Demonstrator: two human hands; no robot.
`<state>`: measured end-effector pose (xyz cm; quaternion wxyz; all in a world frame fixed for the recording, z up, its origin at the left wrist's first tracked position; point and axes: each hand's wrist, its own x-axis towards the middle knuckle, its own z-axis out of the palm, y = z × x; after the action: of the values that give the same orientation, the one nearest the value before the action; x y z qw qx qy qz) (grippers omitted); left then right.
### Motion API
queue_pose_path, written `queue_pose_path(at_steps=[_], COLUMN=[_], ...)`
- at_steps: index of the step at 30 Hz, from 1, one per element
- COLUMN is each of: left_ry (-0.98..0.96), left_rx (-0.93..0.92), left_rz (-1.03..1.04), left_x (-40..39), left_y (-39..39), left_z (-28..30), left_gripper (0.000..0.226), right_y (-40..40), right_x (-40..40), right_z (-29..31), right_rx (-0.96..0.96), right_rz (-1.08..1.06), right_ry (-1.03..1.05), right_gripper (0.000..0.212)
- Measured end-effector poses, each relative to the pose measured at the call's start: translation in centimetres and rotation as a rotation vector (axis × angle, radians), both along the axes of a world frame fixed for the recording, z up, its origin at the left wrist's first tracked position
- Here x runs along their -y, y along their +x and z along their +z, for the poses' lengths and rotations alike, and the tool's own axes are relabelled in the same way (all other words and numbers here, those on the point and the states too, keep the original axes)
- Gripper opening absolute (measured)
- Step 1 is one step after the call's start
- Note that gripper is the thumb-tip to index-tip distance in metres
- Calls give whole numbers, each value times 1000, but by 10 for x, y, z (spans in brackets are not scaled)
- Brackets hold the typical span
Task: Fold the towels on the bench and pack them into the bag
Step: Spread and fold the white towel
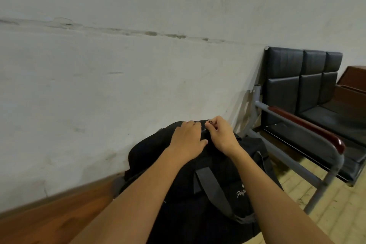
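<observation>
On bag (178, 184) top | left hand (187, 140) flat, pressing | right hand (220, 134) grip pinching zipper pull (210, 122)

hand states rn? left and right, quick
Left hand: open, fingers flat, pressing on top of the black duffel bag.
Right hand: closed, pinching the bag's zipper pull.
</observation>
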<state>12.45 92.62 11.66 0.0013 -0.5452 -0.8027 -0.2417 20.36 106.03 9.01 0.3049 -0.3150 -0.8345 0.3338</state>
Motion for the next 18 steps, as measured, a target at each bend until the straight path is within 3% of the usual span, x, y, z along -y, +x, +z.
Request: queue_pose_path(at_steps=[5,11,18], left_ry=[-64,-62,-43], left_rx=[122,145,139], left_rz=[104,115,108], left_x=[-38,-41,-38], left_y=[13,15,17], left_z=[-5,4,3], left_gripper=[33,12,23], right_y=[8,10,21], right_x=[-9,-39,-96], right_z=[-2,-14,-19], right_rx=[3,-19,117], right_rz=[46,-14,-206], right_ry=[-9,-55,-60], right_gripper=[15,24,18])
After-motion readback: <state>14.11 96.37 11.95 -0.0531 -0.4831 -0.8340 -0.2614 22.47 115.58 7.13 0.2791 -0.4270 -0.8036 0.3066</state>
